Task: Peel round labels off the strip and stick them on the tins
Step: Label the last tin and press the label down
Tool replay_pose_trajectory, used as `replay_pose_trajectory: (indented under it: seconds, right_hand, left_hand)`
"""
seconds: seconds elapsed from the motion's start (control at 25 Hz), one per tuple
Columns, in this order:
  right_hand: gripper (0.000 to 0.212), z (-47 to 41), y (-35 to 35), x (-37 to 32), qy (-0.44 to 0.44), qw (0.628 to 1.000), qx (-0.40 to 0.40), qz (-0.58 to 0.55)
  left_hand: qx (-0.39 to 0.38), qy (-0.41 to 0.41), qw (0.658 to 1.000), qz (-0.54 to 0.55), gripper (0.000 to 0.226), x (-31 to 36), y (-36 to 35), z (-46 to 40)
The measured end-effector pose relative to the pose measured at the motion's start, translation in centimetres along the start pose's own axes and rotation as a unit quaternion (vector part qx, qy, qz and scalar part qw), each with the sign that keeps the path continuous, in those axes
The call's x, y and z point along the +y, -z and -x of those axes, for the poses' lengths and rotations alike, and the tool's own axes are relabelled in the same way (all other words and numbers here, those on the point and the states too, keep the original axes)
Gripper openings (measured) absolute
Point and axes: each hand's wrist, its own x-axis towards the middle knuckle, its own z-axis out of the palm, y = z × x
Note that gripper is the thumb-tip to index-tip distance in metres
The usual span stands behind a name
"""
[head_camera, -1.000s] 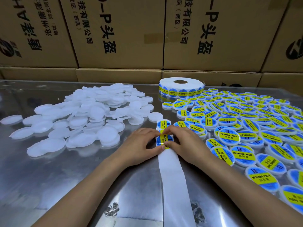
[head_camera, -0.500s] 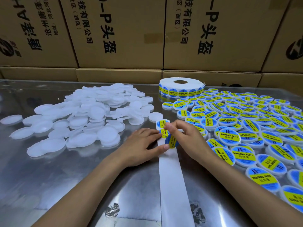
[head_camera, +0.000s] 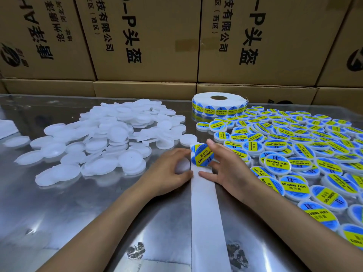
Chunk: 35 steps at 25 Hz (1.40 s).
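Round label (head_camera: 202, 156) lifted off the strip (head_camera: 206, 193), tilted on edge, stuck to right hand (head_camera: 227, 165) fingertips, fingers fairly straight. Left hand (head_camera: 169, 169) curled round a blank white tin (head_camera: 182, 165) just beside the strip. Risk: label folding onto itself or landing off-centre, given the tilt. Yellow band, its long axis, slanting up toward the far right
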Motion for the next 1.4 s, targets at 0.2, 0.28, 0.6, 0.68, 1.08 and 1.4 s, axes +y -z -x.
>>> replay_pose_trajectory:
  seconds: [0.2, 0.28, 0.6, 0.68, 1.08, 1.4]
  right_hand:
    - [0.008, -0.5, 0.3, 0.3, -0.014, 0.999, 0.029, -0.002]
    - [0.008, -0.5, 0.3, 0.3, -0.008, 0.999, 0.04, 0.006]
    - [0.012, 0.0, -0.3, 0.2, 0.013, 0.999, 0.016, 0.04]
    - [0.012, 0.1, -0.4, 0.2, 0.01, 0.999, 0.017, 0.04]
    - [0.011, 0.3, -0.8, 0.0, 0.015, 0.998, 0.028, 0.047]
    - [0.01, 0.2, -1.5, 0.7, 0.064, 0.991, 0.069, 0.099]
  left_hand:
    - [0.06, 0.072, 0.995, -0.024, 0.057, -1.1, 0.1, 0.1]
    - [0.099, 0.035, 0.994, 0.023, 0.062, -0.5, 0.2, 0.2]
    - [0.132, -0.085, 0.985, 0.067, 0.089, 1.3, 0.3, 0.4]
    - [0.132, -0.085, 0.985, 0.068, 0.092, 1.4, 0.3, 0.4]
    - [0.152, -0.089, 0.98, 0.093, 0.094, 1.9, 0.4, 0.6]
    - [0.171, -0.058, 0.971, 0.155, 0.091, 2.0, 0.1, 0.7]
